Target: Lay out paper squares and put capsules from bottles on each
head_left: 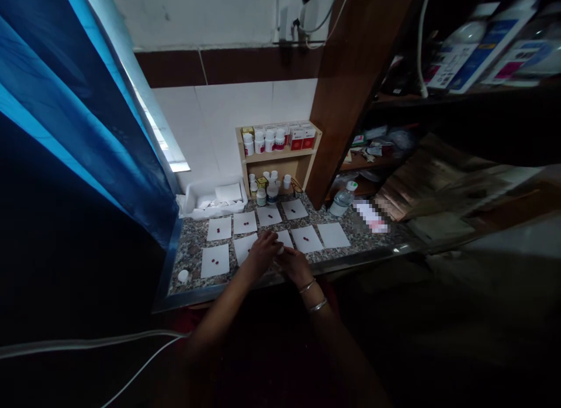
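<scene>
with the right hand [297, 265] gripping a small white object [280, 251] by the paper squares [313, 246] and the left hand [263, 250], grip unclear, beside it, slow movement should keep the red tablets [305, 239] undisturbed.

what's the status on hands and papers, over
Left hand and right hand together, small white item between them. Dark red pills on several white papers. Hands partly cover two front-row papers.

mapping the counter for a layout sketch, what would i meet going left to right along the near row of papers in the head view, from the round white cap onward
Round white cap → leftmost near paper with dark red pieces → left hand → right hand → rightmost near paper. Papers overlapped by the hands are left out.
</scene>
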A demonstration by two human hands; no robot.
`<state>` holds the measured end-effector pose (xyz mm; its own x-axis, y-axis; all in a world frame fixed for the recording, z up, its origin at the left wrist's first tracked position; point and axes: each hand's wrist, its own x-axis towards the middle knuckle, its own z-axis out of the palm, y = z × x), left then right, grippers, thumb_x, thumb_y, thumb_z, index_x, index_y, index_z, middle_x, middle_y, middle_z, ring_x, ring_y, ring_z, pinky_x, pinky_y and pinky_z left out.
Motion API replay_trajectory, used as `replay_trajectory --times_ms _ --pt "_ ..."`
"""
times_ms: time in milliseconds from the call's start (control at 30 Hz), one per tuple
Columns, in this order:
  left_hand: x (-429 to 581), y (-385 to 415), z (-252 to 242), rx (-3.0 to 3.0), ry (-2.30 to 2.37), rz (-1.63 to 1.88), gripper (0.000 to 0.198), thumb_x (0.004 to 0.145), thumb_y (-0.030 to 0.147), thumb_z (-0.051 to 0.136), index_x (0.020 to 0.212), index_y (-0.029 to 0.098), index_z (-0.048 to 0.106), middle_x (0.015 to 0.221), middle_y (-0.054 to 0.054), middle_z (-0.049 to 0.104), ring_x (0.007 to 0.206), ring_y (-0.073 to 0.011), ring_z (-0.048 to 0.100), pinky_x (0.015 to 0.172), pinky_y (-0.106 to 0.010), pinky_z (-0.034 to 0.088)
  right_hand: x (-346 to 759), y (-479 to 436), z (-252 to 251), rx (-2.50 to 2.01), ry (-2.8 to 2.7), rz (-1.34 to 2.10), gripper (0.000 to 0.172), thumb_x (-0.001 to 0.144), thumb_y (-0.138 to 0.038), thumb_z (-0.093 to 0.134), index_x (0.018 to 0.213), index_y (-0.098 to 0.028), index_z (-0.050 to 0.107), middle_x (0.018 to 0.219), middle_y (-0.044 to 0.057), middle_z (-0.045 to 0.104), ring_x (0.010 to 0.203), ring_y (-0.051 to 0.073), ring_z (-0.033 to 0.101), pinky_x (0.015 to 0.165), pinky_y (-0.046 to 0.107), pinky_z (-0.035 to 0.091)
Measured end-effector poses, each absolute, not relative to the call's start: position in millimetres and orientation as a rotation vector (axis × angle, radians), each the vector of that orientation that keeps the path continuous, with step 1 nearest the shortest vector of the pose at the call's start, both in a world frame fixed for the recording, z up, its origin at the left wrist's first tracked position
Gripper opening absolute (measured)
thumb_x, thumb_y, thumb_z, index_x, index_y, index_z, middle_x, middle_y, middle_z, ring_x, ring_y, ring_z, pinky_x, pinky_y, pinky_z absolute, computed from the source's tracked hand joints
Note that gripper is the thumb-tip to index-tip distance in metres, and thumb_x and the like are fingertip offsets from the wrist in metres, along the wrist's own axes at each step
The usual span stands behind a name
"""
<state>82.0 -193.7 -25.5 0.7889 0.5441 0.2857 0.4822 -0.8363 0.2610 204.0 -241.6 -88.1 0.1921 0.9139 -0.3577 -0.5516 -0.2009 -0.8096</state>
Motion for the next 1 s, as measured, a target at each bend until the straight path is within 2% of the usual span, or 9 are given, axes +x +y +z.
replay_trajectory --times_ms 133,200,333,533,733,867,1000 --pt "97.1 -199.8 -11.0 2.936 0.743 0.377 0.015 0.08 0.014 0.049 0.079 0.014 0.064 0.089 -0.011 0.054 0.096 -0.0255 0.043 0.083 -0.039 0.039 205.7 -241.6 -94.6 -1.116 -0.497 1.397 0.008 0.063 -0.026 0.064 0.068 -0.021 0.06 0.076 0.005 0.069 0.074 0.018 0.064 0.073 0.032 0.052" --pt "100.9 -201.4 -8.0 2.971 0.714 0.379 0.014 0.079 0.014 0.05 0.077 0.014 0.064 0.089 -0.011 0.053 0.095 -0.0258 0.043 0.082 -0.039 0.039 207.0 -242.8 -95.1 -1.095 -0.493 1.391 0.005 0.065 -0.023 0.06 0.069 -0.021 0.059 0.079 0.005 0.069 0.076 0.018 0.064 0.074 0.032 0.051" --pt "97.0 -197.7 -13.4 2.892 0.75 0.446 0.016 0.081 0.015 0.049 0.083 0.013 0.065 0.092 -0.011 0.054 0.095 -0.0241 0.043 0.081 -0.036 0.04 211.9 -246.8 -95.0 -1.105 -0.483 1.394 0.01 0.067 -0.026 0.061 0.075 -0.022 0.06 0.085 0.005 0.069 0.083 0.019 0.064 0.078 0.033 0.05" --pt "84.7 -182.7 -34.0 2.688 0.819 0.601 0.029 0.079 0.006 0.046 0.098 0.016 0.065 0.094 -0.009 0.057 0.091 -0.0192 0.047 0.08 -0.032 0.042 220.6 -251.3 -97.4 -1.092 -0.528 1.455 0.031 0.063 -0.041 0.066 0.085 -0.021 0.062 0.091 0.006 0.069 0.088 0.023 0.064 0.078 0.036 0.05" --pt "90.2 -195.4 -7.4 2.876 0.754 0.471 0.018 0.081 0.013 0.048 0.088 0.014 0.065 0.094 -0.01 0.056 0.095 -0.022 0.045 0.081 -0.034 0.042 218.3 -252.3 -90.7 -1.017 -0.505 1.473 0.015 0.065 -0.03 0.065 0.079 -0.024 0.063 0.09 0.003 0.069 0.088 0.019 0.063 0.079 0.032 0.05" --pt "96.6 -214.8 17.3 3.089 0.69 0.382 0.014 0.081 0.016 0.048 0.085 0.012 0.061 0.097 -0.01 0.053 0.101 -0.0248 0.043 0.09 -0.038 0.036 213.5 -254.4 -86.6 -0.924 -0.431 1.464 0.016 0.062 -0.023 0.069 0.077 -0.024 0.065 0.081 0.001 0.069 0.077 0.016 0.063 0.072 0.029 0.051" --pt "103.2 -220.2 23.1 3.169 0.657 0.305 0.014 0.082 0.017 0.048 0.085 0.012 0.061 0.094 -0.009 0.052 0.1 -0.0246 0.044 0.091 -0.038 0.035 211.1 -252.8 -91.3 -0.883 -0.332 1.458 0.013 0.06 -0.02 0.071 0.071 -0.024 0.065 0.072 0.0 0.068 0.065 0.015 0.061 0.062 0.028 0.05"
